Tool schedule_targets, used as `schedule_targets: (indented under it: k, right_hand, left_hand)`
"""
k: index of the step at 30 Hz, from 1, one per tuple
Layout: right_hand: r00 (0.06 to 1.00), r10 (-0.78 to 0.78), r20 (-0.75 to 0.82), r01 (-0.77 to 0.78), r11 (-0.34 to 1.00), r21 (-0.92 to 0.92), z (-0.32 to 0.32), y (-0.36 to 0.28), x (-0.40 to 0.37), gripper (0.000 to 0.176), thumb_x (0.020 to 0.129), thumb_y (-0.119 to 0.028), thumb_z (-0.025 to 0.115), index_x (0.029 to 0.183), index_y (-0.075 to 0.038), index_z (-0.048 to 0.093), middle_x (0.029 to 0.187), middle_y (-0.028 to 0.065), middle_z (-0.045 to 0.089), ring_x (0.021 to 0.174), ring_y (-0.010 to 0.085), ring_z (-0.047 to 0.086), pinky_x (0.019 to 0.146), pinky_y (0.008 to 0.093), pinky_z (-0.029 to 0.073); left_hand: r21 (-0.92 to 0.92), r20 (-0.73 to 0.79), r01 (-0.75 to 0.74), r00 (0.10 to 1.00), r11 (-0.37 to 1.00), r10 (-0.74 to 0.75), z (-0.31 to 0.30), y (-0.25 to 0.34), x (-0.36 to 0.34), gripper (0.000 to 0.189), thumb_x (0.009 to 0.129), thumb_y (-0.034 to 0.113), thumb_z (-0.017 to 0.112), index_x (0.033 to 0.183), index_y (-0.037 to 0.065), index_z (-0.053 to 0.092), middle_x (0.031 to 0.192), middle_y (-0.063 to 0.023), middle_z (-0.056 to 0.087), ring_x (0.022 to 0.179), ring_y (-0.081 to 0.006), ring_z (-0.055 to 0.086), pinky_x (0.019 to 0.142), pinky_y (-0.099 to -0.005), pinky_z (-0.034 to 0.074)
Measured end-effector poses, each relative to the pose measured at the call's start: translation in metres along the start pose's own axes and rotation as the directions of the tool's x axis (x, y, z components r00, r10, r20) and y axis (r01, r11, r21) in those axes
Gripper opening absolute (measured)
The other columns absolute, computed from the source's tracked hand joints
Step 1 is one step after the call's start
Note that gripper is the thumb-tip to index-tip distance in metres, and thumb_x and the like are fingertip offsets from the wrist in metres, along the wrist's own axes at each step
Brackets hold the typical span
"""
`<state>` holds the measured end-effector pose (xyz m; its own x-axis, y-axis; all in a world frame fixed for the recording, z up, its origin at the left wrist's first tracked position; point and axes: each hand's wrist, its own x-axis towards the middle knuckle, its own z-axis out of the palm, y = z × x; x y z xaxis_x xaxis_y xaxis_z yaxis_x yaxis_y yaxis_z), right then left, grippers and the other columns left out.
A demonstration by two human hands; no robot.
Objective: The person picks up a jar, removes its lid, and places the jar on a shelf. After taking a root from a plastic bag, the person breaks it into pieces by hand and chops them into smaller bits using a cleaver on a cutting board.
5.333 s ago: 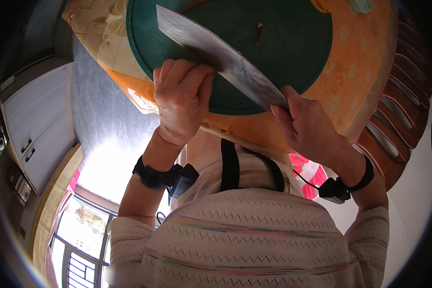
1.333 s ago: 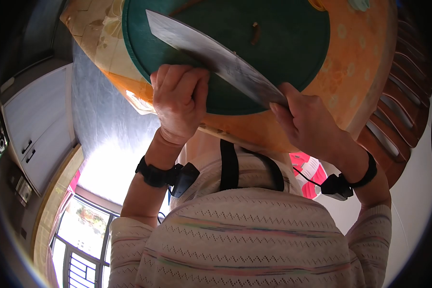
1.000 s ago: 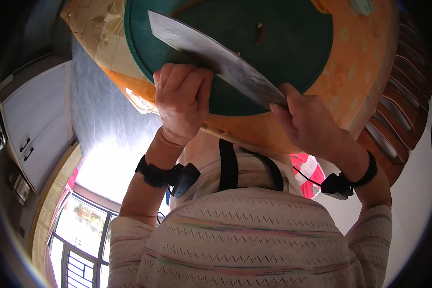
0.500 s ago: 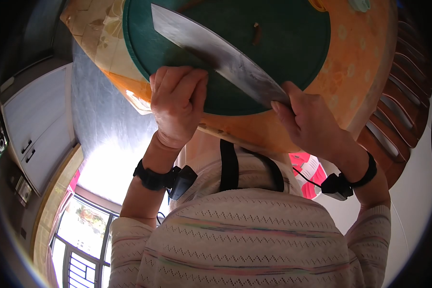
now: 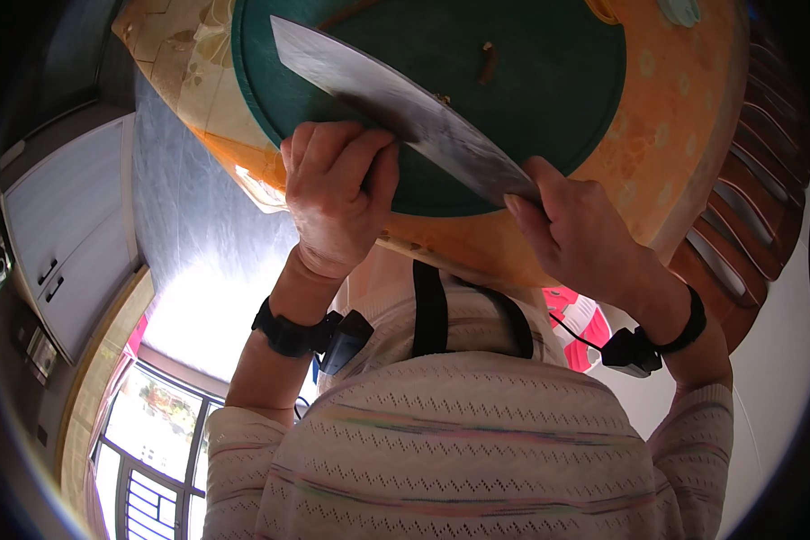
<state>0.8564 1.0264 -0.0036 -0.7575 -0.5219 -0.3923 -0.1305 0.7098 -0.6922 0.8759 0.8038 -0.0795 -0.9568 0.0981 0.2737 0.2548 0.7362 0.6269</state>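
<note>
A large knife (image 5: 405, 103) lies slantwise over a round dark green board (image 5: 549, 81), its tip at the upper left. My right hand (image 5: 585, 225) is closed around the handle end, thumb and finger on the base of the blade. On the near left part of the board, my left hand (image 5: 340, 189) rests with its fingers curled, knuckles close to the blade; what they hold is hidden. A small brown piece (image 5: 487, 65) lies on the board beyond the blade, and small bits show at the blade's far edge. Part of a long brown item (image 5: 351, 11) shows at the top.
The board stands on a table with a patterned orange cloth (image 5: 666, 126). An orange-yellow object (image 5: 603, 9) and a pale object (image 5: 680, 11) are at the top right. A brown slatted chair (image 5: 747, 198) stands at the right, and a white cabinet (image 5: 67, 234) at the left.
The knife has shifted slightly left and down along with my right hand. My left hand has moved slightly right. Small bits now show at the blade's far edge.
</note>
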Motion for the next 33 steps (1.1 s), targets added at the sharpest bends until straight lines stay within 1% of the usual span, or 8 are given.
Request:
schedule_targets:
  k: [2,11,24,26,28,29,32,33]
  right_hand:
    - [0.999,0.046,0.028,-0.046,0.999,0.02,-0.0029,-0.0025,-0.0002,0.012,0.089,-0.007,0.056,0.087,-0.001,0.045,0.054,0.0138,0.054,0.05,0.0325,0.058,0.044,0.0389,0.044]
    - [1.0,0.005,0.005,-0.005,0.999,-0.036,-0.0055,-0.0007,-0.0023,0.012,0.089,-0.006,0.055,0.086,-0.002,0.044,0.053,0.0133,0.053,0.049,0.0319,0.058,0.043,0.0384,0.044]
    - [0.998,0.046,0.038,-0.044,0.998,-0.041,-0.0009,-0.0012,-0.002,0.012,0.09,-0.008,0.055,0.086,-0.003,0.045,0.054,0.0123,0.053,0.049,0.0316,0.058,0.044,0.0391,0.044]
    - [0.99,0.106,0.091,-0.098,0.992,-0.085,0.002,-0.0042,0.0003,0.012,0.092,-0.009,0.053,0.096,-0.001,0.045,0.055,0.0161,0.05,0.053,0.0353,0.057,0.048,0.0397,0.041]
    - [0.992,0.096,0.085,-0.088,0.992,-0.088,0.0033,-0.0053,0.0009,0.011,0.092,-0.009,0.053,0.095,-0.001,0.046,0.055,0.0159,0.05,0.053,0.0356,0.057,0.048,0.0396,0.042]
    - [0.993,0.082,0.085,-0.074,0.993,-0.088,0.0034,-0.0054,0.0011,0.01,0.092,-0.009,0.053,0.095,-0.002,0.046,0.055,0.0156,0.051,0.053,0.0359,0.058,0.048,0.0395,0.042]
    - [0.995,0.086,0.043,-0.086,0.996,0.008,0.0001,-0.0045,-0.0009,0.01,0.091,-0.009,0.053,0.093,-0.001,0.047,0.056,0.0159,0.052,0.053,0.0358,0.058,0.047,0.0397,0.042]
    - [0.995,0.087,0.043,-0.087,0.996,0.012,-0.0034,-0.0049,-0.0028,0.01,0.091,-0.009,0.053,0.093,-0.001,0.047,0.056,0.0159,0.052,0.053,0.0358,0.058,0.047,0.0397,0.042]
  left_hand:
    - [-0.001,0.0,0.002,1.0,1.0,-0.002,0.0004,-0.0003,-0.0003,0.016,0.069,0.001,0.073,0.084,0.005,0.07,0.084,-0.0059,0.062,0.08,-0.0229,0.058,0.074,-0.0329,0.045]
    - [-0.015,-0.008,0.002,1.0,1.0,-0.002,-0.0008,0.0018,0.0008,0.016,0.069,0.0,0.072,0.084,0.005,0.07,0.084,-0.0061,0.062,0.079,-0.0232,0.058,0.073,-0.033,0.045]
    - [-0.012,-0.014,-0.013,1.0,1.0,0.013,0.003,0.0021,0.0007,0.016,0.069,-0.001,0.072,0.084,0.005,0.07,0.082,-0.0057,0.061,0.079,-0.0224,0.057,0.073,-0.0323,0.043]
    - [-0.009,-0.012,-0.022,1.0,1.0,0.022,0.0048,0.0015,0.0017,0.016,0.069,-0.001,0.072,0.084,0.005,0.07,0.082,-0.0056,0.061,0.079,-0.0224,0.057,0.073,-0.0324,0.043]
    - [-0.011,-0.063,-0.059,0.996,0.998,0.059,0.0081,-0.0013,0.0013,0.018,0.066,0.0,0.071,0.082,0.008,0.069,0.08,-0.0026,0.059,0.076,-0.0211,0.054,0.073,-0.0327,0.039]
    - [-0.01,-0.061,-0.068,0.996,0.998,0.067,0.0081,-0.0013,0.0019,0.018,0.066,0.0,0.071,0.082,0.008,0.069,0.08,-0.0026,0.059,0.076,-0.0211,0.054,0.073,-0.0327,0.039]
    - [0.004,-0.044,-0.076,0.996,0.997,0.076,0.0053,-0.0026,0.0033,0.018,0.066,0.0,0.07,0.082,0.008,0.068,0.079,-0.0023,0.059,0.075,-0.0209,0.054,0.072,-0.0325,0.039]
    - [0.011,-0.034,-0.08,0.996,0.997,0.08,0.0047,-0.0022,0.0039,0.018,0.066,0.0,0.071,0.083,0.008,0.069,0.079,-0.002,0.059,0.075,-0.0206,0.054,0.071,-0.0325,0.039]
